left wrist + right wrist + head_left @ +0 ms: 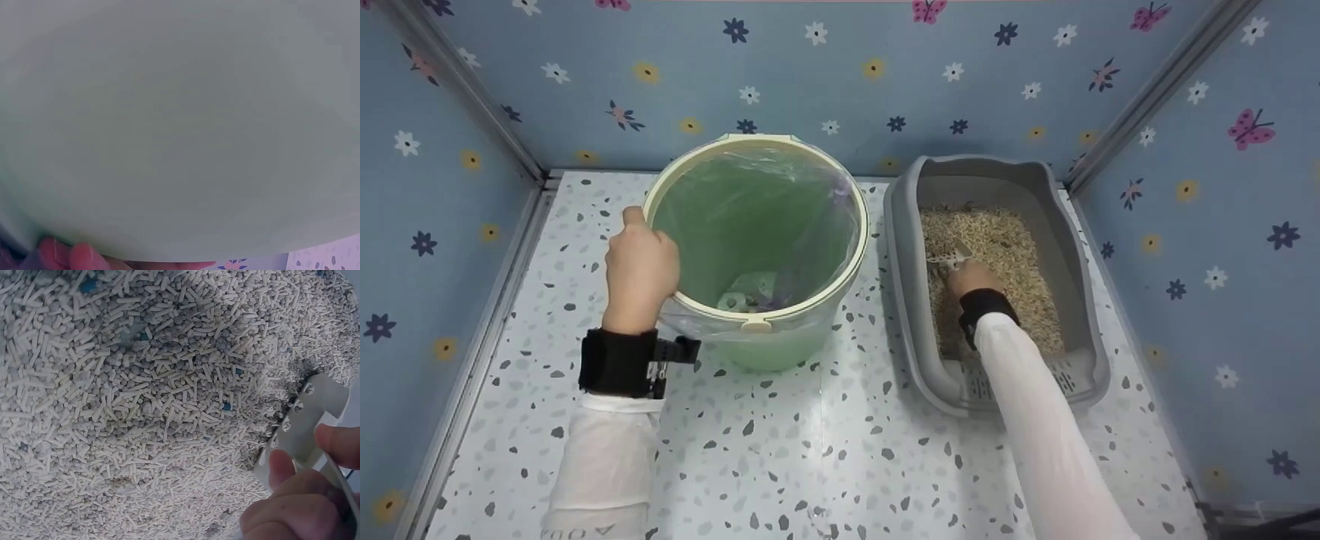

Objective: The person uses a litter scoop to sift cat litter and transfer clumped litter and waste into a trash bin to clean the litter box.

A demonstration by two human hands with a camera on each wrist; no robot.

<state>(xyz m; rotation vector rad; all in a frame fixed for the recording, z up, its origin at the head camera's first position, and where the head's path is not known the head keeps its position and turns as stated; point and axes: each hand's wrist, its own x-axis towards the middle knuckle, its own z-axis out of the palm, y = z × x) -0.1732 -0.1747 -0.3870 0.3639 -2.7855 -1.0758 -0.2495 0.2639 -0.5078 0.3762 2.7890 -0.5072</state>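
On the left side of a green bin [765, 345] with a cream rim, my left hand [641, 270] grips the edge; a clear bag lines the bin. The bin's pale wall [180, 129] fills the left wrist view, with fingertips [84, 257] at its lower edge. My right hand [973, 279] holds a slotted scoop [951, 259] in a grey litter tray [905, 300]. In the right wrist view the right hand [304, 495] pinches the scoop [306, 422], its slotted edge down in pale pellets [140, 416].
Inside the bin, some light scraps [754, 289] lie at the bottom. Speckled white flooring [810, 450] runs under bin and tray. Flowered blue panels [810, 75] stand behind and on both sides, close to the tray's back and right.
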